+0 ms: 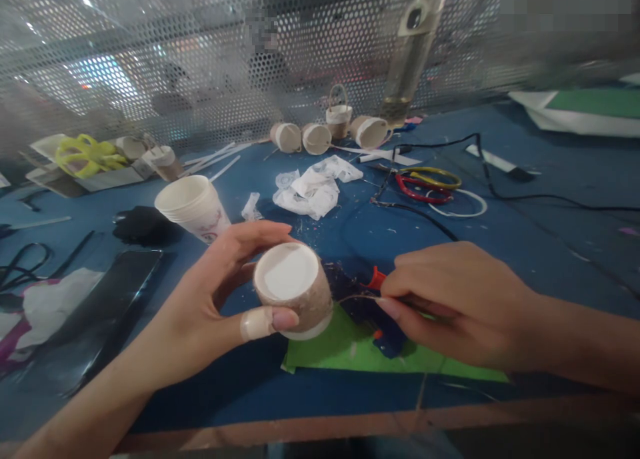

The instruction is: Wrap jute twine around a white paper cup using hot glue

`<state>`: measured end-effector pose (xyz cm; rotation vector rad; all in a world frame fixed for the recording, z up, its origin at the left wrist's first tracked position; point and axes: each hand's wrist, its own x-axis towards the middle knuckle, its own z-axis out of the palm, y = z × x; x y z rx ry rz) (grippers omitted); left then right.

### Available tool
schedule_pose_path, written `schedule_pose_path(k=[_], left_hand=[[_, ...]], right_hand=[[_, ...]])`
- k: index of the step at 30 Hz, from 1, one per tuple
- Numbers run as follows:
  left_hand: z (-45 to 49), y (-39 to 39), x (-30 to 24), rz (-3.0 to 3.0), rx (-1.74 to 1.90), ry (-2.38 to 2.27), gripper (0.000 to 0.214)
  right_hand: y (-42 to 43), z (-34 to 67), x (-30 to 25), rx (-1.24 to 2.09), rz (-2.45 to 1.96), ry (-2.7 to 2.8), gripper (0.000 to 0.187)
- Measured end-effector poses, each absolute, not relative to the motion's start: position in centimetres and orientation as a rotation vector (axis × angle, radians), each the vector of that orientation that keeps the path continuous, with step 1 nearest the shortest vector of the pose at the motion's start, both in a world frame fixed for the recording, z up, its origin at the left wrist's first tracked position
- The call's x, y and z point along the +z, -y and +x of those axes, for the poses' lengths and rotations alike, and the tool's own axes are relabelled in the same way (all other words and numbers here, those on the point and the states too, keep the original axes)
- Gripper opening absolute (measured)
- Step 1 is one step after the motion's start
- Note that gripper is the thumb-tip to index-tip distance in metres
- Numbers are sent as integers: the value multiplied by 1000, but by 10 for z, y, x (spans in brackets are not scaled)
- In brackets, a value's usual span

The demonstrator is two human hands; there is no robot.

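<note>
My left hand (220, 292) is wrapped round a small paper cup (313, 299), its thumb, with a plaster on it, across the near side. The cup is tilted with its white base toward me, and brown twine covers most of its wall. From the cup's right side a thin strand of twine (357, 296) runs to my right hand (450, 306), which pinches it between thumb and forefinger. Below and behind that hand lies a dark blue glue gun (390, 342) with orange parts, mostly hidden. It rests on a green sheet (330, 352) under both hands.
A stack of white paper cups (193, 206) stands left, near a black phone (110, 312). Crumpled white plastic (315, 189) lies in the middle. Behind it are several twine-wrapped cups (317, 139). Cables (435, 182) lie right; yellow scissors (87, 156) sit in a box. Perforated metal (200, 59) closes the back.
</note>
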<state>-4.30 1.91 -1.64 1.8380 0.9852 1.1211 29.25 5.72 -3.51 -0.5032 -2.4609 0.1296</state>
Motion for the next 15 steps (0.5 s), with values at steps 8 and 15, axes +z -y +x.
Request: schedule_pose_path(k=[8, 15], left_hand=[[-47, -14, -16, 1628, 1057, -997, 64], [-45, -14, -13, 1441, 1029, -1000, 60]], right_hand=[[-58, 293, -35, 103, -492, 2460, 32], [-58, 294, -37, 96, -509, 2454, 32]])
